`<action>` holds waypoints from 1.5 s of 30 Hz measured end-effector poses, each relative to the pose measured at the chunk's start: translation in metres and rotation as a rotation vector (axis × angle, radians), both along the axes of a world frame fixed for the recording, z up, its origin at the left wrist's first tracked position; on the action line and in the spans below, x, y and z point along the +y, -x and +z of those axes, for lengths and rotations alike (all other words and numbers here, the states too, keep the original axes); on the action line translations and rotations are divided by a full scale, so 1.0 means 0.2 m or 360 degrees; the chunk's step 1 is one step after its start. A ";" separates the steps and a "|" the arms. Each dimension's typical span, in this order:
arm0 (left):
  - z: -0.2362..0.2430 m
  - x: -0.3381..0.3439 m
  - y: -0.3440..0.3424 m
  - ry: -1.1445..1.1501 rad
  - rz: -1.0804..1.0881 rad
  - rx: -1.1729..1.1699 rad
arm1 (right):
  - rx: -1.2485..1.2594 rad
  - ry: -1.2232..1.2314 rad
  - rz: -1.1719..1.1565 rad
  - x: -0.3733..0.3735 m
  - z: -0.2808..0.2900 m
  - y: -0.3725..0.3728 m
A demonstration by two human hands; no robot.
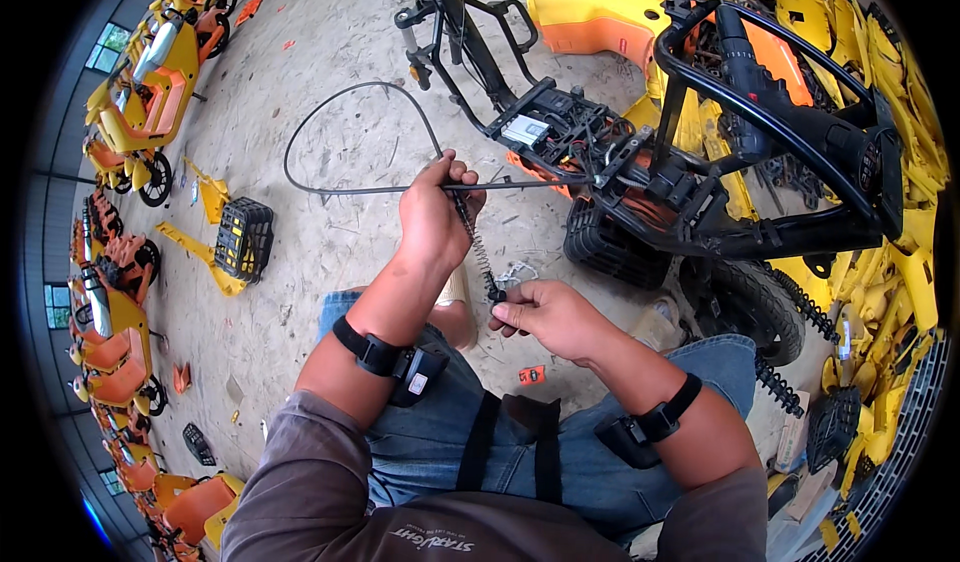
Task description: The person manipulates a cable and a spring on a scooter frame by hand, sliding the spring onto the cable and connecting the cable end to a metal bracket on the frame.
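A black cable [330, 192] makes a wide loop above the floor and runs across to the stripped scooter frame [575, 127]. My left hand [438, 207] is closed around this cable, where two of its stretches cross. From under my left fist a thin dark coil spring [482, 254] slants down toward my right hand [548, 317]. There my thumb and fingers pinch a small black end piece [497, 295] at the spring's lower end. Whether the spring sits around the cable's end is too small to tell.
Behind the frame lie yellow body panels [590, 7], with a heap of them [910, 192] on the right. A black wheel [740, 307] stands near my right knee. A black basket [243, 239] rests on the floor at left, beyond which yellow-orange scooters [150, 92] stand in a row.
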State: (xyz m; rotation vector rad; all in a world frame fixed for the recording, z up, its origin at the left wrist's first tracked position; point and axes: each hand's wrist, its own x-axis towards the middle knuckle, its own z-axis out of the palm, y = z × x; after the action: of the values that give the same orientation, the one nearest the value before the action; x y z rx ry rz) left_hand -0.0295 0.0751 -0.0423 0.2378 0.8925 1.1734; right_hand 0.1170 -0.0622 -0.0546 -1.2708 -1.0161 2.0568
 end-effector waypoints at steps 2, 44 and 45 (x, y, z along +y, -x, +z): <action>-0.04 0.00 0.03 0.0015 -0.0030 0.0118 | -0.0381 -0.0163 -0.0011 0.01 0.01 0.00; -0.04 0.01 -0.02 -0.0102 -0.0061 0.0253 | 0.0144 0.0337 -0.0024 0.03 0.04 -0.05; -0.03 0.02 -0.01 -0.0102 -0.0069 0.0231 | 0.0184 0.0347 -0.0007 0.03 0.03 -0.05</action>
State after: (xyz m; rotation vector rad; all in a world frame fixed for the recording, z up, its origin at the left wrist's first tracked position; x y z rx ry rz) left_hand -0.0269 0.0785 -0.0492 0.3965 0.9725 1.1564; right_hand 0.1271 -0.0570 -0.0488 -1.2398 -0.7535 2.2580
